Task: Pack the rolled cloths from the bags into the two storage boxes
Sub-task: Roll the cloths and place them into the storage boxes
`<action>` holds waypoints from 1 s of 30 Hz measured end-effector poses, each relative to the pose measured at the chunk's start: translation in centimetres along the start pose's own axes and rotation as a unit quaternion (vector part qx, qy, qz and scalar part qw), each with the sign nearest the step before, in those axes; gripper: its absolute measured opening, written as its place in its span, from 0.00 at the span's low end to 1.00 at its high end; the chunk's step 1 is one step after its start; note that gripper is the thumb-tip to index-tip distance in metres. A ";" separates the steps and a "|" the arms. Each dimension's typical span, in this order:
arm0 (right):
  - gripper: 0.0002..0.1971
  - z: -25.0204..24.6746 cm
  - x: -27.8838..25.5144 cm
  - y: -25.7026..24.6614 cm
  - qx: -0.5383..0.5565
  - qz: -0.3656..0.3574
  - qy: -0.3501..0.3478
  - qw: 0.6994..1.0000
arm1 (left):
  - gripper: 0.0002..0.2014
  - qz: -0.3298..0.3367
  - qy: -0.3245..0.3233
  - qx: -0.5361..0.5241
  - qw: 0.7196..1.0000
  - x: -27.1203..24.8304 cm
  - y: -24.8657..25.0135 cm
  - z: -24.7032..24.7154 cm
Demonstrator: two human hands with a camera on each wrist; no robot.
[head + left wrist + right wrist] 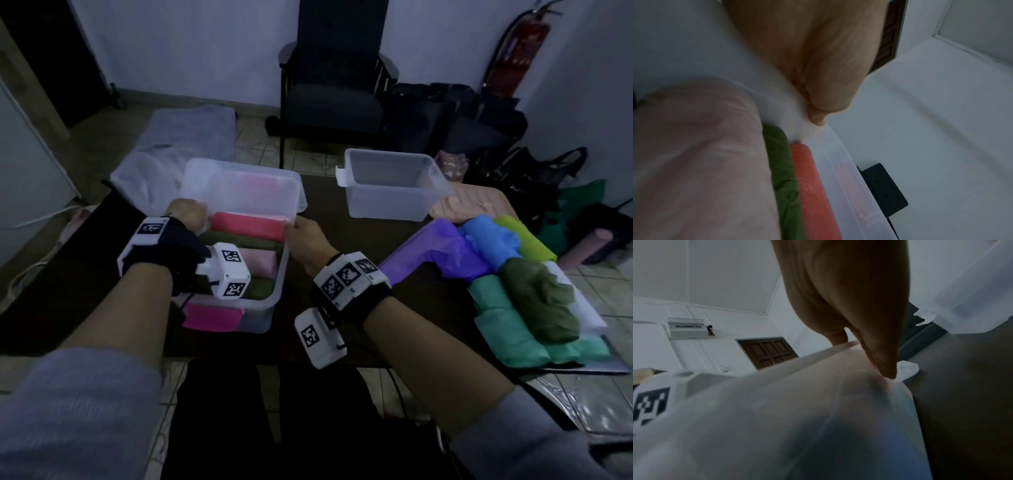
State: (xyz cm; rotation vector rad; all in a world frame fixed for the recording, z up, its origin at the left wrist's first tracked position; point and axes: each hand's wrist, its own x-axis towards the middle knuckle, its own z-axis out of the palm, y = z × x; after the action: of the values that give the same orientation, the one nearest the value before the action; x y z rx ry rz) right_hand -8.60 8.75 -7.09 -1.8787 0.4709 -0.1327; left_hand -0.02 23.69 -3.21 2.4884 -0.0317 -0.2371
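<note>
Translucent plastic forms both storage boxes on the dark table (404, 236). The near box (274, 298) is the landmark: it holds rolled cloths side by side, a red roll (246, 226) at the far end, then a green roll (239, 241), a pink roll (257, 261) and another dark green one closest to the person, with a magenta cloth (212, 317) showing through its front wall.

The left hand (186, 212) is at the near box's left wall; in the left wrist view its fingers (818, 97) curl over the rim, gripping it beside the ends of the rolls. The right hand (306, 236) is at the box's right wall, and the right wrist view shows its fingertips (885, 369) pressed on the rim with a finger hooked behind it, so it grips the box too.

Right of the near box and farther back stands the far box (394, 205). Farther right again, at the table's edge, lies a pile of bagged rolls (513, 274) in purple, blue, lime, olive and teal. Left of and behind the near box lies a white mesh bag (150, 174). Beyond the table are a dark chair (335, 96) and a fire extinguisher (513, 58) against the wall.
</note>
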 end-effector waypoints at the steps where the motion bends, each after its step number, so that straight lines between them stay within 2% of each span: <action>1: 0.17 -0.2 -0.3 -0.3 -0.004 -0.003 -0.005 1.000 | 0.17 0.004 -0.001 0.005 1.000 0.1 0.2 0.1; 2: 0.17 -0.5 -0.6 -0.5 -0.008 -0.008 -0.012 1.000 | 0.17 0.027 -0.011 0.013 0.999 0.4 0.1 0.2; 4: 0.18 -1.0 -1.1 -0.7 -0.013 -0.012 -0.027 0.999 | 0.18 0.021 -0.032 0.052 0.998 0.4 0.3 0.1; 7: 0.21 -2.4 -2.1 -0.8 -0.023 -0.013 -0.035 0.999 | 0.21 -0.035 -0.028 -0.040 0.998 0.5 0.5 0.1; 10: 0.25 -5.5 -2.6 0.4 -0.067 0.033 -0.011 0.997 | 0.26 -0.068 -0.022 -0.017 0.997 1.4 1.0 -0.6; 13: 0.21 -10.1 -3.2 2.7 -0.144 0.036 0.050 0.988 | 0.28 -0.033 -0.019 -0.002 0.999 1.0 3.6 -1.5; 15: 0.17 -13.5 -4.2 4.4 -0.262 0.035 0.141 0.954 | 0.24 0.055 -0.024 0.006 0.998 -1.0 6.1 -1.9; 16: 0.16 -15.2 -4.7 5.3 -0.338 0.050 0.195 0.919 | 0.22 0.106 -0.038 0.004 0.994 -2.3 7.5 -1.9; 18: 0.18 -18.6 -5.7 6.9 -0.433 0.103 0.280 0.851 | 0.20 0.156 -0.095 -0.030 0.983 -5.2 10.1 -1.5; 20: 0.20 -21.8 -6.5 8.3 -0.449 0.160 0.328 0.815 | 0.19 0.186 -0.177 -0.057 0.965 -8.4 12.4 -0.6; 22: 0.23 -24.5 -7.3 9.7 -0.443 0.223 0.348 0.796 | 0.18 0.231 -0.246 -0.049 0.940 -11.1 14.1 1.0; 24: 0.26 -26.4 -8.1 11.0 -0.432 0.284 0.345 0.784 | 0.19 0.256 -0.279 -0.024 0.925 -13.0 14.7 3.3; 27: 0.28 -27.6 -8.9 12.2 -0.410 0.325 0.347 0.778 | 0.22 0.236 -0.321 0.046 0.916 -13.7 13.1 7.8; 30: 0.28 -27.7 -9.0 12.4 -0.416 0.325 0.365 0.767 | 0.31 0.180 -0.314 0.156 0.919 -13.4 9.3 11.9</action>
State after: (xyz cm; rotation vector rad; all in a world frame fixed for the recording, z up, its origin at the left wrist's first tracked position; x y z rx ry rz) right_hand -28.74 -15.72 -7.51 -2.3260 1.9609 -0.2083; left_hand -14.95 10.28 -4.83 2.5408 -0.8440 -0.9190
